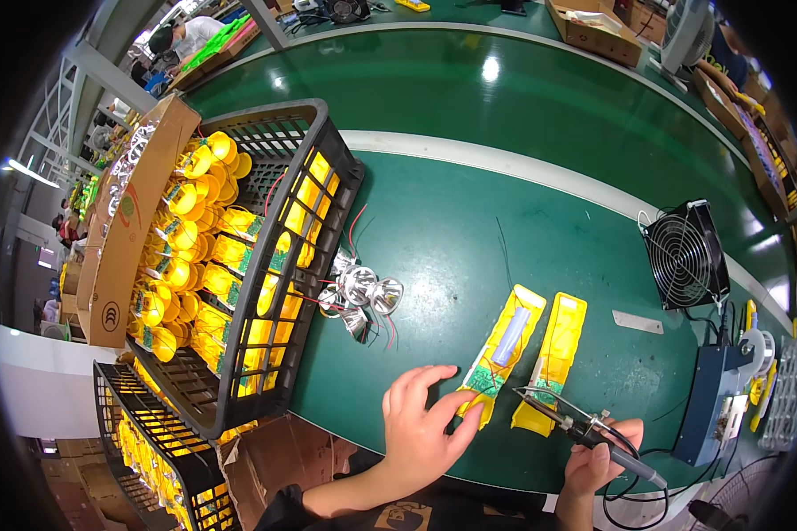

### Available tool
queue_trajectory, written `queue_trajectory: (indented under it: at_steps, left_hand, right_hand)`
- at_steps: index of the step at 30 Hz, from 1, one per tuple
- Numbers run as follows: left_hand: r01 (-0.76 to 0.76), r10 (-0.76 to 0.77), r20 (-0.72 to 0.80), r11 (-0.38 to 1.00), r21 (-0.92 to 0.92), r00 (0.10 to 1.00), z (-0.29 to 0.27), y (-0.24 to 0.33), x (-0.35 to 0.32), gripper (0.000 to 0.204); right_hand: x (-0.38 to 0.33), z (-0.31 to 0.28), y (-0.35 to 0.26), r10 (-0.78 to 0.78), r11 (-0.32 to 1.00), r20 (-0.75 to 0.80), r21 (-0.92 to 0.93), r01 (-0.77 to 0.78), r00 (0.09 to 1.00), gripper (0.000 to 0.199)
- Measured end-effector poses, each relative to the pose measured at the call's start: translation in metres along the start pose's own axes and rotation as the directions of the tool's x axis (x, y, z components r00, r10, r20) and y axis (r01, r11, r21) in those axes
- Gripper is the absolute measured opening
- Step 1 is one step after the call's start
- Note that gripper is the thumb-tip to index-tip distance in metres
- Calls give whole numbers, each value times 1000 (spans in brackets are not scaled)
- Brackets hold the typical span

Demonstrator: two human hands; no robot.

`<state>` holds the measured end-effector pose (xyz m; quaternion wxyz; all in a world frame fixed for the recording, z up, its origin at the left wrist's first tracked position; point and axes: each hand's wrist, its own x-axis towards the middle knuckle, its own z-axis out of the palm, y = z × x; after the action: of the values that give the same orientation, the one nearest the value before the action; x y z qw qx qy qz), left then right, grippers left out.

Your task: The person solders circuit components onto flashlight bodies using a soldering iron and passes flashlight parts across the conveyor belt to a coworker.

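Currently the left hand (pixel 421 434) is partly open, fingers curled, its thumb and forefinger at the near end of the left yellow casing (pixel 527 305); whether they pinch it I cannot tell. That casing lies on the green worktop (pixel 434 221), holding 1 blue cylinder (pixel 511 336) and, nearer, a green circuit board (pixel 483 380). The right hand (pixel 589 469) is closed around a soldering iron (pixel 615 453), whose tip points left and far, over the near part of the right yellow casing (pixel 562 332). The 2 casings lie side by side, slightly apart. To their right are a flat metal strip (pixel 638 322), a blue box (pixel 713 403) and, farther off, a black fan (pixel 684 252). Left of the casings sit shiny reflectors (pixel 359 285) with wires, just beside a black crate (pixel 352 181) full of yellow parts (pixel 208 239).
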<state>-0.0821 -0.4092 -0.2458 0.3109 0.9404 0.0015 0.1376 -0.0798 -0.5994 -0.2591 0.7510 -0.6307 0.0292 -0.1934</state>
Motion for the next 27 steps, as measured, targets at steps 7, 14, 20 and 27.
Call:
queue_trajectory:
  at_steps: [7,14,20,27]
  left_hand:
    - [54,-50,60,996,-73,997,0,14,11,9]
    - [56,-55,24,998,-38,998,5,15,7,7]
    - [27,-27,-5,999,36,1000,-2,26,5,13]
    - [64,-63,18,998,-24,998,-10,23,2,29]
  right_hand:
    - [5,-6,-2,-63,996,4,56,63,998,37]
    - [-4,-16,-1,-4,994,-16,111,6,1000,33]
    - [-6,-14,-12,109,993,-30,-35,-110,994,33]
    - [-2,-14,-11,110,994,-36,13,-110,993,38]
